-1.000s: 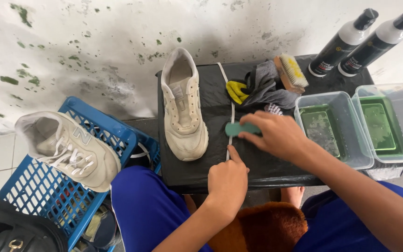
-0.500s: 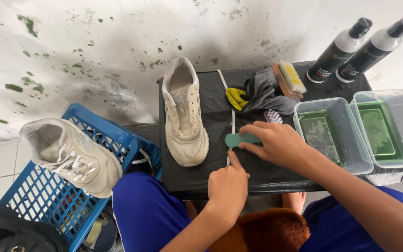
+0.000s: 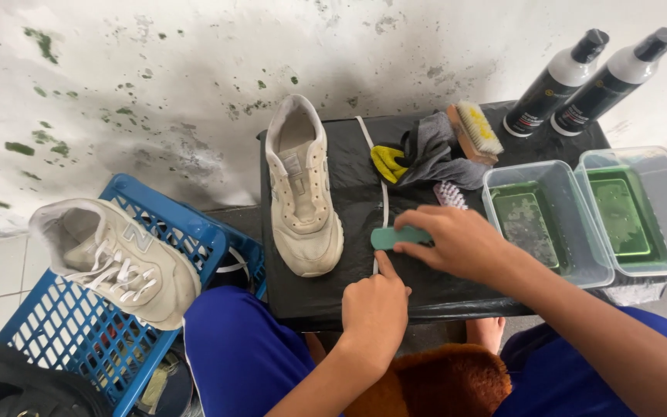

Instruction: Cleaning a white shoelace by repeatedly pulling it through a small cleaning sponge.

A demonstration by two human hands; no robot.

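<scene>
While your right hand (image 3: 457, 243) grips the teal brush (image 3: 390, 237), your closed left hand (image 3: 374, 307) pins the white shoelace (image 3: 384, 202) on the desk (image 3: 349, 193); scrubbing along the lace seems underway, needing steady strokes.

A black table (image 3: 349, 297) bears a shoe (image 3: 301, 189), lace (image 3: 380, 181), cloth (image 3: 430, 158), brush (image 3: 474, 133), two bottles (image 3: 553, 81) and two tubs (image 3: 550, 220).

Open black tabletop (image 3: 434, 289) between cream shoe (image 3: 303, 193) and clear tubs (image 3: 550, 224); grey cloth (image 3: 434, 154), wooden brush (image 3: 476, 133), bottles (image 3: 580, 81) crowding the back edge.
</scene>
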